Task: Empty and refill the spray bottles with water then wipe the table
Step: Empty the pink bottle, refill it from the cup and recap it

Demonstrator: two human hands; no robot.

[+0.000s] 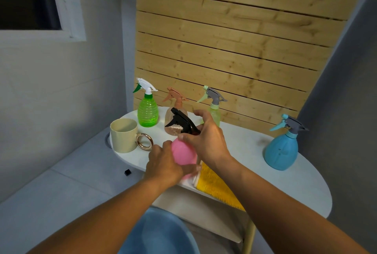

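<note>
Over the near edge of the white table, both hands are on the pink bottle. Left hand wraps round its pink body from below and the side; right hand grips the black sprayer at the neck, fingers curled over the top. The bottle leans, nozzle pointing left and away.

Counting bottles: five in all. Besides the pink one, four stand upright on the table: a green bottle with a white-and-green sprayer at the back left, a clear peach bottle just behind the pink one, a pale green bottle with a grey sprayer partly hidden by the right hand, and a blue bottle well apart on the right.

One cream mug with a metallic ring handle sits at the left end. One yellow cloth lies at the near edge, just beside the pink bottle. One blue basin sits below, near the person.

No readable labels or writing on any bottle.
</note>
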